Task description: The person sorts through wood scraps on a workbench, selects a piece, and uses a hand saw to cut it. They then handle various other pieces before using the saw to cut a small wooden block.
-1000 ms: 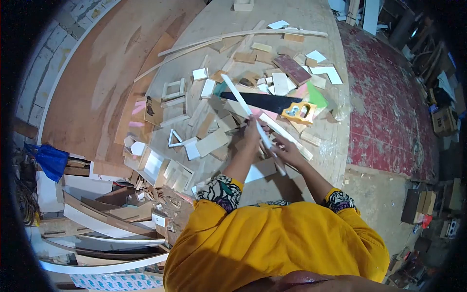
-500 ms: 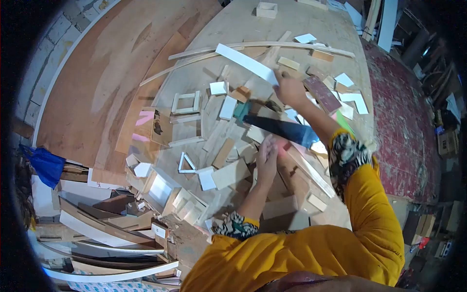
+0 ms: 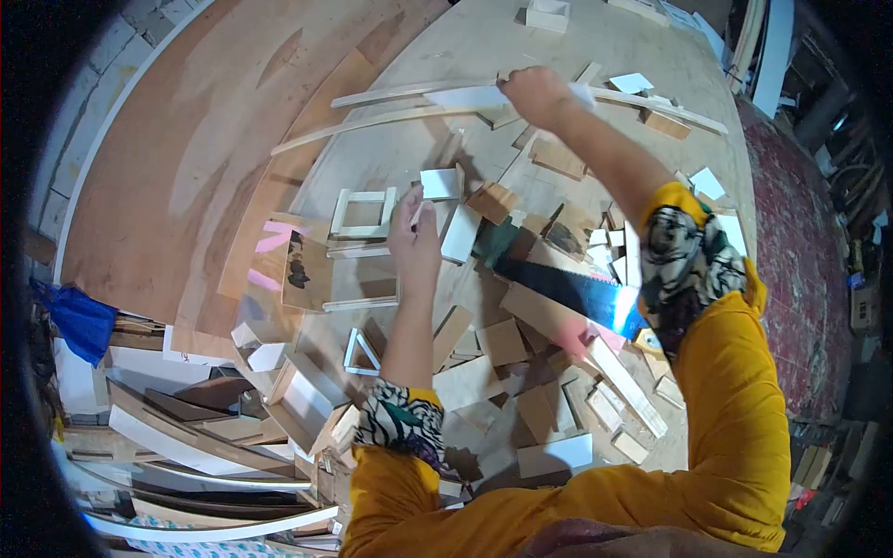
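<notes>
My right hand [image 3: 538,97] is closed around a long white strip of board [image 3: 460,97], held level at the far side above the thin wooden strips [image 3: 391,119]. My left hand [image 3: 415,237] is raised over the table with fingers and thumb apart. It is between a small wooden frame [image 3: 341,216] and a white-faced block [image 3: 439,183]. In the middle lies a handsaw [image 3: 572,290] with a dark blade, its green handle [image 3: 495,242] pointing left. Wood offcuts [image 3: 502,342] surround the saw.
A small open wooden box [image 3: 548,15] stands at the far edge. To the left are a large brown sheet [image 3: 186,139] and a blue bag [image 3: 79,318]. Stacked boards [image 3: 214,446] fill the lower left. A worn red surface [image 3: 791,251] lies to the right.
My right hand has carried the white strip away from me, turning it from slanted to nearly level. My left hand has left the offcuts by the saw and moved left and up.
</notes>
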The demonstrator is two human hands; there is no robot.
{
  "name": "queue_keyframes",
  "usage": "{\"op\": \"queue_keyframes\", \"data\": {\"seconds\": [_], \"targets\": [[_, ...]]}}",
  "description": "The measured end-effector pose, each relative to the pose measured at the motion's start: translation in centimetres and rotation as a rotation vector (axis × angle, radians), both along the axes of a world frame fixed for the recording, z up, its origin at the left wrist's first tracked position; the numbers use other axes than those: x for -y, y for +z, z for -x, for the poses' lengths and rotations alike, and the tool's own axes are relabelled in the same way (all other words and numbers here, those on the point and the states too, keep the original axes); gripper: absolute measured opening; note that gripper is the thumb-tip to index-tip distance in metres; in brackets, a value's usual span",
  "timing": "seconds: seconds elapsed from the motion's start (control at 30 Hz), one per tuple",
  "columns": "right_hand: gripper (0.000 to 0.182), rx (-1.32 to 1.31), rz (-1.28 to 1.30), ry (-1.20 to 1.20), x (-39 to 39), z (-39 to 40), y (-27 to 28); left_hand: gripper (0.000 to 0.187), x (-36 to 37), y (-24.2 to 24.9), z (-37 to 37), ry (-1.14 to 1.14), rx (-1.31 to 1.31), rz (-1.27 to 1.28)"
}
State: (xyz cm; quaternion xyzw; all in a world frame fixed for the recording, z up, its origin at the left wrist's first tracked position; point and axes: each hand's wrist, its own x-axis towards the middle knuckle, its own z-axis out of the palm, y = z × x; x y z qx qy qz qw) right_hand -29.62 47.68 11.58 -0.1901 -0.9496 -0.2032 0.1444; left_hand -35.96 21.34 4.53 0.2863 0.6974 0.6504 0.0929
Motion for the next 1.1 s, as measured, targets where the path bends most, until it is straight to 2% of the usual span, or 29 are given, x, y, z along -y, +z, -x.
{"op": "queue_keyframes", "data": {"seconds": [0.07,0.1,0.13,0.17,0.2,0.27,0.33,0.37,0.4,0.47,0.5,0.6,0.63,0.7,0.77,0.83,0.9,1.03,1.1], "targets": [[0.013,0.046,-0.138,0.155,-0.1,-2.5,2.0,0.031,-1.3,-2.5,2.5,-0.029,-0.096,0.031],[0.013,0.053,-0.134,0.155,0.3,-3.7,2.5,0.034,-1.9,-2.8,3.2,-0.016,-0.208,0.070],[0.020,0.162,-0.100,0.082,0.7,-4.9,2.8,0.034,-2.7,-3.1,4.0,-0.016,-0.203,0.071],[0.031,0.270,-0.069,0.008,1.2,-6.1,2.9,0.035,-3.6,-3.4,4.9,0.005,-0.378,0.211],[0.031,0.276,-0.073,0.009,1.5,-7.3,2.3,0.036,-4.7,-3.7,5.6,0.026,-0.552,0.352],[0.039,0.117,-0.030,0.006,1.6,-10.3,0.5,0.036,-6.9,-3.9,6.5,-0.001,-0.540,0.370],[0.047,0.045,0.176,-0.184,2.6,-13.8,-0.7,0.036,-9.4,-4.4,7.9,-0.052,-0.710,0.548],[0.050,-0.032,0.276,-0.267,3.2,-15.7,-1.6,0.036,-10.9,-5.9,9.4,-0.082,-0.823,0.542],[0.053,-0.112,0.371,-0.351,3.7,-17.7,-2.5,0.036,-12.1,-5.5,9.3,-0.089,-0.821,0.534],[0.054,-0.320,0.387,-0.294,4.9,-22.1,-5.6,0.034,-14.2,-4.4,8.9,-0.164,-0.715,0.631],[0.053,-0.299,0.497,-0.382,6.2,-24.0,-6.3,0.036,-15.7,-5.7,9.8,-0.207,-0.837,0.624],[0.055,-0.321,0.865,-0.552,9.8,-28.6,-8.0,0.036,-18.6,-4.5,8.3,-0.247,-0.740,0.755],[0.055,-0.324,0.835,-0.511,10.6,-30.0,-9.0,0.036,-19.5,-5.0,7.9,-0.255,-0.743,0.753],[0.055,-0.328,0.803,-0.474,12.0,-31.8,-10.0,0.042,-21.0,-6.2,7.3,-0.238,-0.959,0.845],[0.056,-0.433,0.932,-0.483,13.2,-32.7,-9.7,0.043,-21.1,-5.2,5.2,-0.222,-0.909,0.872],[0.056,-0.421,0.908,-0.523,14.0,-33.2,-10.0,0.045,-21.7,-5.4,4.5,-0.208,-0.858,0.902],[0.057,-0.414,0.880,-0.560,14.4,-33.5,-10.0,0.039,-22.7,-5.3,4.9,-0.247,-0.739,0.993],[0.057,-0.424,0.901,-0.590,15.0,-34.2,-10.2,0.032,-23.2,-5.1,4.7,-0.253,-0.777,1.063],[0.057,-0.434,0.890,-0.594,15.1,-34.4,-10.5,0.026,-23.3,-6.1,5.7,-0.239,-1.222,0.875]]}}
